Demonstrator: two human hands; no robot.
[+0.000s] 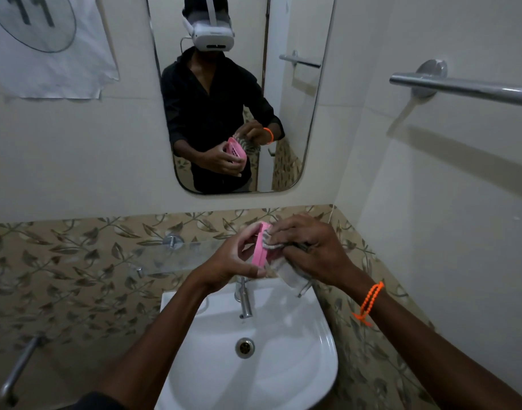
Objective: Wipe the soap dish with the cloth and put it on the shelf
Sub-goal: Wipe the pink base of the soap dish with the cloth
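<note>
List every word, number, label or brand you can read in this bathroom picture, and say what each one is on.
"11": large dark digits inside a drawn oval on the white paper sheet stuck to the wall at upper left; the top is cut off by the frame.
White headset seen in the mirror: a faint mark on its front, too blurred to read.
Pink plastic soap dish, grey striped cloth, white ceramic sink: no text visible.

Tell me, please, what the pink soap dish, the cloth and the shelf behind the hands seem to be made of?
The soap dish looks like moulded plastic: uniform matte pink, thin rigid walls, and drain holes visible in the mirror. The cloth seems a soft woven fabric, pale with dark stripes, hanging limp under the right hand. The shelf appears to be clear glass, since the leaf tiles show through it, on shiny metal brackets.
</note>
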